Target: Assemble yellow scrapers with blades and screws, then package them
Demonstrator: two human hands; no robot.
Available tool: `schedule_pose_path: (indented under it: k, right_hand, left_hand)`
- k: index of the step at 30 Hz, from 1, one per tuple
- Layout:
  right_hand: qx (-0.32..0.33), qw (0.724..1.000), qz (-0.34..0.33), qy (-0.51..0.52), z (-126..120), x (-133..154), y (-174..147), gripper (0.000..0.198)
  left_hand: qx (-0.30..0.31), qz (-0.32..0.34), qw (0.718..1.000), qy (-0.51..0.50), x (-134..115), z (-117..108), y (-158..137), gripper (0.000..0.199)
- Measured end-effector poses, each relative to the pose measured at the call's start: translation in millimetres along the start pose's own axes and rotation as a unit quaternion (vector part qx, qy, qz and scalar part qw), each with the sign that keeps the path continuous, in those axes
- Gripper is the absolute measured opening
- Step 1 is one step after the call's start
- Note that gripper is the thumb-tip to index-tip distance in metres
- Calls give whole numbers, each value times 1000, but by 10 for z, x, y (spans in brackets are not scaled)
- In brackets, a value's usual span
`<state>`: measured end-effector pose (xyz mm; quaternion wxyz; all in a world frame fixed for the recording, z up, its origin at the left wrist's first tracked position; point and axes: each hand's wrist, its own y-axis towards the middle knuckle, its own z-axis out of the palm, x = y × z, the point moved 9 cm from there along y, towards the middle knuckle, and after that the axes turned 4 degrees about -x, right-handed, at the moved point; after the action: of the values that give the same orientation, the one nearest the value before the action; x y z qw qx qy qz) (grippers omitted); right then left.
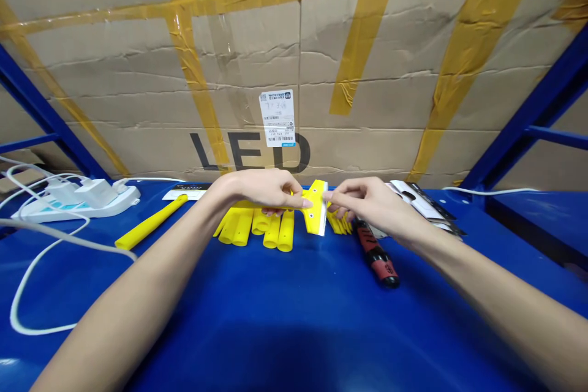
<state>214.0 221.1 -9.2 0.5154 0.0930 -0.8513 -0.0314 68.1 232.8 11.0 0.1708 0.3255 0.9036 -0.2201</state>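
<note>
Yellow and pale-edged, the scraper head (316, 208) is pinched by the left hand (274, 188), thumb against fingers, above the blue tabletop (294, 312); the right hand (365, 197) has its fingers together at the edge, whether gripping I cannot tell. Nearby lie yellow tubes (242, 226) and a red-and-black tool (377, 257).

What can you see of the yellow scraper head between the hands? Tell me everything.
The yellow scraper head flares from a narrow end to a pale, shiny strip along the edge nearer the right hand. Its smooth face, plastic or painted metal, shows two small round fasteners. The left hand pinches the narrow end; the right fingertips are at the strip, their grip unclear. The strip stands roughly upright in view.
</note>
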Motion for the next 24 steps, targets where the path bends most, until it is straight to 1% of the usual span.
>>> schedule_pose_path:
  k: [1,2,3,5,6,8,9,11,12,14,15,17,19,24]
  right_hand:
    - [55,995,45,74,98,-74,-2,24]
    - [99,982,71,142,184,-106,-16,28]
    - [122,970,82,194,234,-116,-27,31]
    - [129,955,89,252,262,-133,-29,35]
    - [125,951,93,266,262,-149,-27,36]
    - [114,948,111,276,251,-197,-21,39]
    - [111,946,122,277,243,-219,-21,39]
    - [110,943,139,281,228,-244,-24,38]
    - [110,942,141,283,218,-242,-27,37]
    - [120,942,135,283,209,-216,-37,33]
    - [127,943,131,278,208,-201,-43,31]
    - [136,946,128,266,206,-186,-56,31]
    - [135,947,132,261,198,-187,-64,31]
    - [148,940,143,272,229,-172,-86,28]
  left_hand:
    - [-9,8,1000,-2,-43,-7,2,41]
    - [-18,13,1000,-4,-81,-10,4,42]
    - [-26,15,1000,-6,-114,-7,4,43]
    - [-56,8,998,-4,-147,-11,-2,42]
    - [-83,6,997,5,-155,-30,-13,40]
    - [-172,23,984,43,-191,-125,-73,41]
    - [-221,55,971,65,-241,-174,-127,43]
    - [-296,156,937,105,-386,-203,-270,41]
    - [-293,207,924,135,-451,-138,-321,39]
    - [-235,257,920,177,-481,60,-349,38]
    - [-209,259,924,187,-461,137,-345,42]
    - [-189,252,929,194,-424,215,-341,52]
    - [-189,246,930,198,-410,237,-339,57]
    - [-174,247,931,207,-416,264,-332,60]
